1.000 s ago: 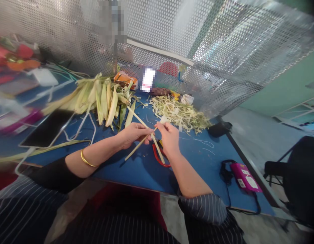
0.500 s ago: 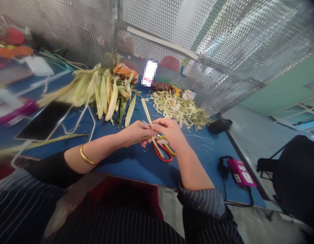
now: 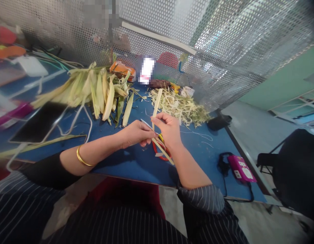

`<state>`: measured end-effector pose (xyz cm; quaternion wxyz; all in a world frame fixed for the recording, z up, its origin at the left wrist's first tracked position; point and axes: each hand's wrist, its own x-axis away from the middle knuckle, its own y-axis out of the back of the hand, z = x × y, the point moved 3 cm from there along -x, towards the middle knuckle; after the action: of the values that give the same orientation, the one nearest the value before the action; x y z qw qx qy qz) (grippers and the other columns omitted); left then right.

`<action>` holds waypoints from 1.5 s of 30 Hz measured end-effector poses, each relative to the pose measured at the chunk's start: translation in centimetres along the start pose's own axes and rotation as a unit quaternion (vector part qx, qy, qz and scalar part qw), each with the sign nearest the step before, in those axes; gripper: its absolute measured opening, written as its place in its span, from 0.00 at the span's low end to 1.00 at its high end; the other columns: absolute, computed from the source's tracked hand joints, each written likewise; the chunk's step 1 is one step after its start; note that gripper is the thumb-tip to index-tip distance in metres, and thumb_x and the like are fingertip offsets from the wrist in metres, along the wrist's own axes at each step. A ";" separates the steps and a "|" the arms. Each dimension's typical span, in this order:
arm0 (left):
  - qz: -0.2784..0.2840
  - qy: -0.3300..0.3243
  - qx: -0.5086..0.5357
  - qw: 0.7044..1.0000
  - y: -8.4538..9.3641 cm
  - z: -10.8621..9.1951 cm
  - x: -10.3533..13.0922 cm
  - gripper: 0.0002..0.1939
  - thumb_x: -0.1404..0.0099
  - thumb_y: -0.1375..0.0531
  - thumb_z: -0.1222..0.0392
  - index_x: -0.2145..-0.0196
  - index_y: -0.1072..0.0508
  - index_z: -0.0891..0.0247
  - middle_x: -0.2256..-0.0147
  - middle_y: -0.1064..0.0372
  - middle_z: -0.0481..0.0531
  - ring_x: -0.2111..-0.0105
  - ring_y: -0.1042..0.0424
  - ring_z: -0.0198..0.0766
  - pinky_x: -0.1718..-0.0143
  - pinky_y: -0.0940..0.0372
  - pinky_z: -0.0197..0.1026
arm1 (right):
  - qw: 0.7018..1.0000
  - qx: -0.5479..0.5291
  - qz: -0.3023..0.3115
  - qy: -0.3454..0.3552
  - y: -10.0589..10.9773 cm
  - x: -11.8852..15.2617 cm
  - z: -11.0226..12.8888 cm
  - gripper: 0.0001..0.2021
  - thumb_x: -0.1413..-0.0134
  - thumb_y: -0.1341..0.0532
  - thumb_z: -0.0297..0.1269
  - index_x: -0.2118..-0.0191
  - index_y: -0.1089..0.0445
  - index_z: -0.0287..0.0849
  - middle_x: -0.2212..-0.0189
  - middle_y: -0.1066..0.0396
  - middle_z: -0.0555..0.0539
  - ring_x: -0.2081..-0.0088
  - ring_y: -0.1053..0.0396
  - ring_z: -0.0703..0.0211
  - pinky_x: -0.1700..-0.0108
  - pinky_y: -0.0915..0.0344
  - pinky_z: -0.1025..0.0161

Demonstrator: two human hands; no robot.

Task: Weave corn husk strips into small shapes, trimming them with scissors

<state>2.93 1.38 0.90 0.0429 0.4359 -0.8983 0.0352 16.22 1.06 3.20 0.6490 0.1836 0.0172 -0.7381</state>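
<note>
My left hand (image 3: 137, 133) pinches pale husk strips at their crossing, above the blue table (image 3: 136, 162). One strip (image 3: 157, 101) points up and away, and my right hand (image 3: 168, 130) pinches its lower part between thumb and finger. Another strip (image 3: 164, 151) slants down to the right from my left fingertips. Beneath the hands lie scissors (image 3: 157, 154) with red and yellow handles, partly covered by the strips and my right hand. Their metal blade shows beyond my left fingers.
Long corn husks (image 3: 96, 89) lie at the back left, near a dark phone (image 3: 39, 122) and white cables. Shredded husk (image 3: 179, 106) is heaped at the back. At right are a black cup-like object (image 3: 219, 122) and a magenta box (image 3: 242, 168).
My right hand has turned more upright and moved a little along the strip. The upper strip now leans right instead of left, and the lower strip reaches farther down across the scissors.
</note>
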 end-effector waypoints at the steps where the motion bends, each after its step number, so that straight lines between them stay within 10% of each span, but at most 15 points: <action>1: -0.010 0.000 0.011 1.000 0.1 0.0 0.0 0.14 0.46 0.35 0.54 0.83 0.27 0.64 0.83 0.35 0.50 0.85 0.39 0.28 0.82 0.43 0.33 | 1.000 0.004 0.006 0.002 0.1 -0.1 0.1 0.05 0.52 0.36 0.39 0.74 0.28 0.45 0.75 0.30 0.52 0.69 0.35 0.62 0.62 0.38 0.63; 19: -0.068 -0.020 0.069 0.995 2.8 -1.1 -0.4 0.14 0.45 0.36 0.52 0.81 0.29 0.63 0.82 0.36 0.48 0.84 0.38 0.29 0.81 0.43 0.35 | 0.964 0.149 0.220 0.013 1.2 0.0 1.0 0.07 0.47 0.41 0.39 0.71 0.28 0.43 0.76 0.30 0.54 0.73 0.36 0.64 0.68 0.41 0.66; 24: -0.037 -0.006 0.063 0.997 2.4 -1.1 -0.3 0.13 0.48 0.33 0.54 0.81 0.28 0.64 0.83 0.37 0.47 0.84 0.38 0.29 0.81 0.41 0.35 | 0.949 0.247 0.117 0.157 1.3 -0.2 1.1 0.07 0.45 0.42 0.35 0.72 0.29 0.44 0.73 0.29 0.51 0.67 0.33 0.60 0.60 0.39 0.61; 30: -0.142 -0.008 0.168 0.975 3.4 -1.5 -0.4 0.10 0.49 0.32 0.58 0.72 0.23 0.69 0.75 0.27 0.53 0.76 0.28 0.33 0.66 0.32 0.38 | 0.894 0.308 -0.128 0.301 1.7 1.6 2.9 0.06 0.43 0.42 0.35 0.63 0.28 0.44 0.62 0.27 0.44 0.57 0.32 0.55 0.51 0.40 0.56; 38: -0.143 -0.052 0.192 0.970 3.1 -1.5 -0.3 0.08 0.50 0.32 0.63 0.70 0.21 0.68 0.70 0.23 0.55 0.70 0.27 0.34 0.63 0.34 0.36 | 0.977 0.201 0.034 0.068 -2.7 2.2 -0.2 0.12 0.45 0.42 0.42 0.73 0.29 0.41 0.74 0.29 0.49 0.70 0.33 0.60 0.65 0.40 0.64; 45: -0.167 -0.078 0.188 0.965 3.2 -1.5 -0.5 0.12 0.54 0.31 0.65 0.69 0.21 0.69 0.70 0.24 0.55 0.71 0.28 0.35 0.68 0.35 0.37 | 0.977 0.171 0.095 0.089 -2.7 2.3 0.1 0.11 0.43 0.45 0.36 0.75 0.35 0.42 0.74 0.33 0.51 0.70 0.36 0.62 0.64 0.41 0.66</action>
<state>0.79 3.85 2.26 -0.1054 0.5817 -0.7902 0.1618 13.42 -0.74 2.01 0.6711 0.3577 -0.0688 -0.6457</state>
